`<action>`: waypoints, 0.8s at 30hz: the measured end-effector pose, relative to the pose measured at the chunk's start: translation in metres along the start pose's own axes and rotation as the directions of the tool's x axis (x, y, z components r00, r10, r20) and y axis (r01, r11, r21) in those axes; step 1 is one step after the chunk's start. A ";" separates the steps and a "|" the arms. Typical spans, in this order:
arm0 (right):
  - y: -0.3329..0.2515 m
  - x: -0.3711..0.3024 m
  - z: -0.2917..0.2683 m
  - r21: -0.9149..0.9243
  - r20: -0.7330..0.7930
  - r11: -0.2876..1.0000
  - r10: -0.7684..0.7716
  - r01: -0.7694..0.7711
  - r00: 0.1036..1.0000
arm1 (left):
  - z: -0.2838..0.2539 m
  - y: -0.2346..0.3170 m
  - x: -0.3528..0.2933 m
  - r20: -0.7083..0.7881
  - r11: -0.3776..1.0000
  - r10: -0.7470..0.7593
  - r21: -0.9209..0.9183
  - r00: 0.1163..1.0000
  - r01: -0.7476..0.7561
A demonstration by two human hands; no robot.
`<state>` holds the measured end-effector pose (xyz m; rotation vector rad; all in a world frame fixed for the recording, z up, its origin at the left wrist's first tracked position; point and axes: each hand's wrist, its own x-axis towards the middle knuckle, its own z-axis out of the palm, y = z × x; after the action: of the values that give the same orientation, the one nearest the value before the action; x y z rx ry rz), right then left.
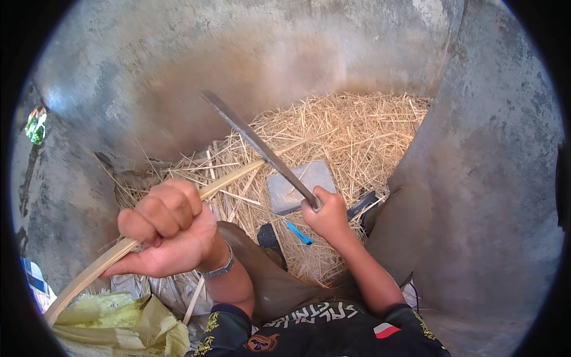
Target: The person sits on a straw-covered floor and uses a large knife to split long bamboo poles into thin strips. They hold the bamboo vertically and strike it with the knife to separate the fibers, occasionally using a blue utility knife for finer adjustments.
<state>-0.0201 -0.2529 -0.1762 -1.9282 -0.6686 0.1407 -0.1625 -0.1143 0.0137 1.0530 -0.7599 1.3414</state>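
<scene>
My left hand (172, 223) is closed around a long pale strip of bamboo or wood (232, 179). The strip runs from the lower left, through my fist, toward the pile of shavings in the middle. In my right hand (327, 215) is a long, dark-bladed knife (257, 144), its tip pointing up and to the left. The blade crosses the strip beyond my left fist; whether its edge touches the strip I cannot tell. My right fist hides the knife's handle.
A grey block (302, 185) lies on straw-like shavings (369, 128) between my legs, with a small blue object (298, 232) nearer me. Weathered grey walls (493, 143) curve closely around. A yellowish sack (128, 324) lies at the lower left.
</scene>
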 end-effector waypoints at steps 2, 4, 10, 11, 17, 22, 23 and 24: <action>0.015 0.008 0.004 0.065 -0.042 0.998 0.023 -0.020 0.999 | 0.010 0.010 0.006 0.020 0.998 0.024 -0.058 1.000 -0.022; 0.042 0.018 0.006 0.055 -0.076 0.984 0.172 -0.168 0.982 | 0.021 0.021 0.007 0.082 0.994 0.079 -0.079 0.994 -0.072; 0.024 -0.005 0.008 0.118 0.045 0.989 0.087 -0.092 0.995 | 0.019 0.005 0.002 0.183 0.998 0.051 0.014 0.982 -0.055; 0.010 -0.011 0.002 0.140 0.129 0.988 0.039 -0.057 0.991 | 0.019 0.004 0.003 0.155 0.998 0.055 0.001 0.986 -0.056; 0.074 0.008 0.037 0.319 0.096 0.873 0.358 -0.369 0.929 | 0.017 0.052 0.010 0.057 0.955 0.295 0.013 0.954 -0.296; 0.104 0.010 0.044 0.582 0.556 0.192 0.616 -0.790 0.558 | 0.015 0.076 0.016 0.197 0.938 0.195 0.249 0.961 -0.241; 0.100 0.008 0.041 0.612 0.509 0.182 0.654 -0.770 0.559 | 0.009 0.070 0.017 0.194 0.940 0.152 0.275 0.969 -0.203; 0.097 0.012 0.034 0.640 0.457 0.251 0.635 -0.726 0.623 | 0.004 0.061 0.017 0.085 0.951 0.106 0.282 0.991 -0.126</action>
<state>0.0144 -0.2486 -0.2742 -1.1625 0.2762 0.9589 -0.2200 -0.1165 0.0406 1.3063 -0.6996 1.5559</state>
